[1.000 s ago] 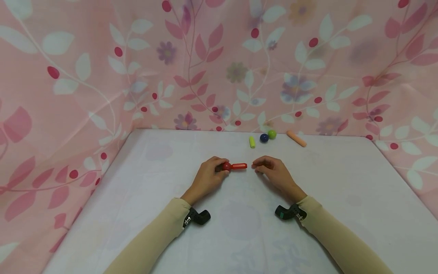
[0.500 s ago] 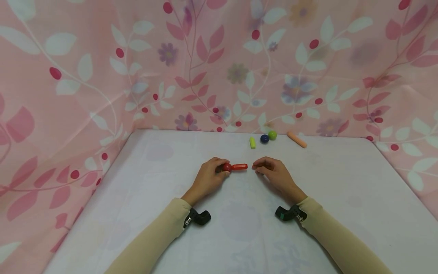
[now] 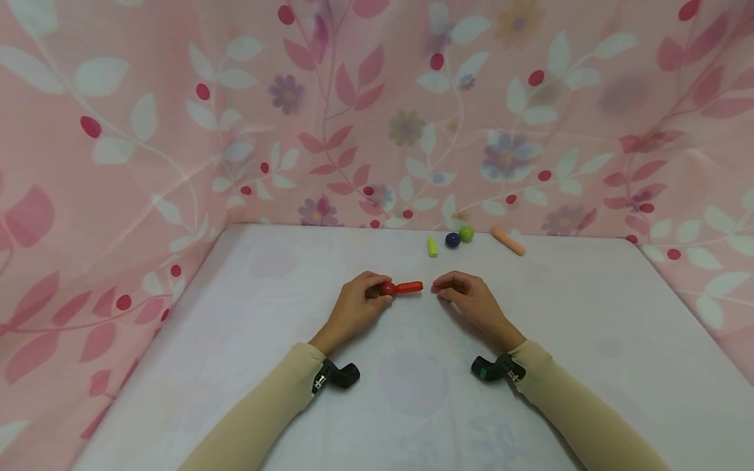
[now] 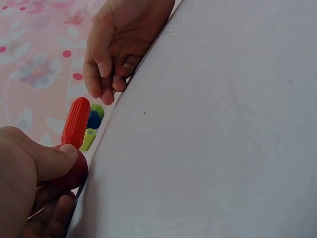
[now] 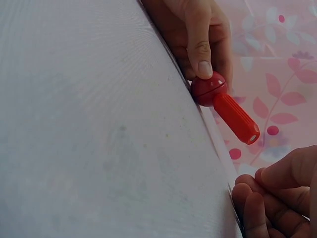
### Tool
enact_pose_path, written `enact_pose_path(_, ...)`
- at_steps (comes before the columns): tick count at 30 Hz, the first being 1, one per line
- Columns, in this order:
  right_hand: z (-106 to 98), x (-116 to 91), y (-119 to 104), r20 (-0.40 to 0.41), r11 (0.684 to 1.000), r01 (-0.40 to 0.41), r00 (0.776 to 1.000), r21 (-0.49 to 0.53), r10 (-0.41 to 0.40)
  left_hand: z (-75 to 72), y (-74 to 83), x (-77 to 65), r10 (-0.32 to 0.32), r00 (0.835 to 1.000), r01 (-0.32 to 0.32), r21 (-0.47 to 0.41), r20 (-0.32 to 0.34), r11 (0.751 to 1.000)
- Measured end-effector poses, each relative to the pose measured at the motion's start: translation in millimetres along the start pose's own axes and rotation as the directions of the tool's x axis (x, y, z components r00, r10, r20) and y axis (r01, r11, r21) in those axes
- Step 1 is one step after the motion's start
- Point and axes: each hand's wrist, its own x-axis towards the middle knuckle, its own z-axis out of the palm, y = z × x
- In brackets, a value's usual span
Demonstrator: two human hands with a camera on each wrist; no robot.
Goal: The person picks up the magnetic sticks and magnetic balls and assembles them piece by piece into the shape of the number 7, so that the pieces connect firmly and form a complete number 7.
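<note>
My left hand (image 3: pixel 355 304) pinches a dark red ball (image 5: pixel 209 89) between thumb and fingers, low over the white table. An orange-red ridged stick (image 5: pixel 237 119) extends from the ball toward the right; in the head view it looks joined to the ball, though the joint itself cannot be made out. Just beyond the stick's free end, my right hand (image 3: pixel 474 304) rests at the table with loosely bent fingers. Nothing shows in it, and a small gap separates it from the stick. Part of the ball is covered by the left thumb in the left wrist view.
Near the far table edge lie a yellow-green short stick (image 3: pixel 432 247), a dark blue ball (image 3: pixel 452 240), a green ball (image 3: pixel 466 233) and a peach-orange stick (image 3: pixel 508 241). A pink floral cloth (image 3: pixel 353 111) hangs behind the white table (image 3: pixel 412 392).
The whole head view shifts very slightly. Both hands, the red ball and the stick keep their places on the table.
</note>
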Motion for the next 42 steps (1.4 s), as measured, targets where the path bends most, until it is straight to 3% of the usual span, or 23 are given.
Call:
enact_pose_path(18,1.9,-0.8,-1.2,-0.004,0.999,-0.033,0.999,0.011,0.033,0.1,-1.7,-0.3,0.003,1.000,-0.002,-0.002,0.011,1.000)
enact_pose_path(25,1.6,-0.1,-0.9,-0.003,1.000,-0.003,1.000,0.012,0.003,0.0,-1.5,0.7,-0.020,1.000,0.020,0.007,0.024,1.000)
enact_pose_path(42,1.4,0.2,0.9,-0.006,1.000,0.024,1.000,0.014,-0.024,-0.7,-0.6,0.4,0.002,1.000,-0.003,0.021,0.022,1.000)
